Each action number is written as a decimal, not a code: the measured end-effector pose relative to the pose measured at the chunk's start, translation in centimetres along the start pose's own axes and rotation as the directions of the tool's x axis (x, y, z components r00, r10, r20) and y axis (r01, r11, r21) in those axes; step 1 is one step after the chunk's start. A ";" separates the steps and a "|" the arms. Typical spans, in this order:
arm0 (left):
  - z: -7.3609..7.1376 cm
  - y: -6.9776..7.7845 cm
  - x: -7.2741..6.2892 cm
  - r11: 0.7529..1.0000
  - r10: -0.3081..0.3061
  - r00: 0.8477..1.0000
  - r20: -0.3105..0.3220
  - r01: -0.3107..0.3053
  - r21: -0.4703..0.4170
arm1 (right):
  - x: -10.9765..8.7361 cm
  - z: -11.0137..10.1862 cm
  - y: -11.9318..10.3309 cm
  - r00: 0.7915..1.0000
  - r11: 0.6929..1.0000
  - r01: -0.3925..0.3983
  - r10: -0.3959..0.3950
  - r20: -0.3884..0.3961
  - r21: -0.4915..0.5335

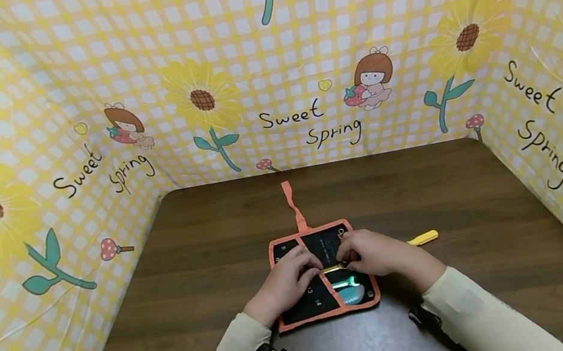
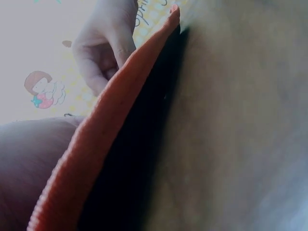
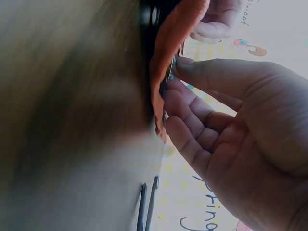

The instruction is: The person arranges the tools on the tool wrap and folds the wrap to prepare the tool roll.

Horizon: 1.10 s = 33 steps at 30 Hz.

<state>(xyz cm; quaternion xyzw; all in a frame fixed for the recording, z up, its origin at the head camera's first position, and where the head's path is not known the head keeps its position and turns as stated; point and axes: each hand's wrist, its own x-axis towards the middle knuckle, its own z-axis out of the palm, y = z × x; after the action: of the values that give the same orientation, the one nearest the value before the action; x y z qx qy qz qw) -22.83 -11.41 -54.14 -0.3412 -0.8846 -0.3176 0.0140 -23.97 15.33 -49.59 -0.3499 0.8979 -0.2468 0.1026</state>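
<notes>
A black tool pouch (image 1: 302,312) with orange trim and numbered pockets lies unfolded on the table. My right hand (image 1: 372,252) pinches one end of a gold-coloured wrench (image 1: 332,268), whose other end goes under the pouch's orange middle band. At that band, my left hand (image 1: 296,275) pinches the pouch with curled fingers. Below the gold wrench sits a green wrench (image 1: 345,283), and under that a larger pale blue piece (image 1: 353,295), both partly in the pouch. In the right wrist view my right thumb and fingers (image 3: 192,103) meet at the pouch's orange edge (image 3: 166,53).
An orange strap (image 1: 291,204) stretches from the pouch's far edge. A yellow handle (image 1: 424,238) lies beyond my right wrist. Two dark thin shafts (image 3: 143,207) appear low in the right wrist view. Checked yellow cloth (image 1: 250,40) walls the brown table (image 1: 201,224).
</notes>
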 end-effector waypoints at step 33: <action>-0.6 -0.5 0.0 0.985 -0.072 0.997 0.005 0.070 0.156 | -5.7 -4.4 5.5 0.968 0.983 -0.146 0.166 -0.189 0.114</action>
<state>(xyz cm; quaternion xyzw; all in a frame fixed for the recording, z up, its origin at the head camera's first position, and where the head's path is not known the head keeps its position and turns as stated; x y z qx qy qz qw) -23.22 -11.99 -53.94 -0.3091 -0.9184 -0.2458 0.0245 -24.52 24.28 -48.60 -0.2464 0.9150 -0.3156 0.0489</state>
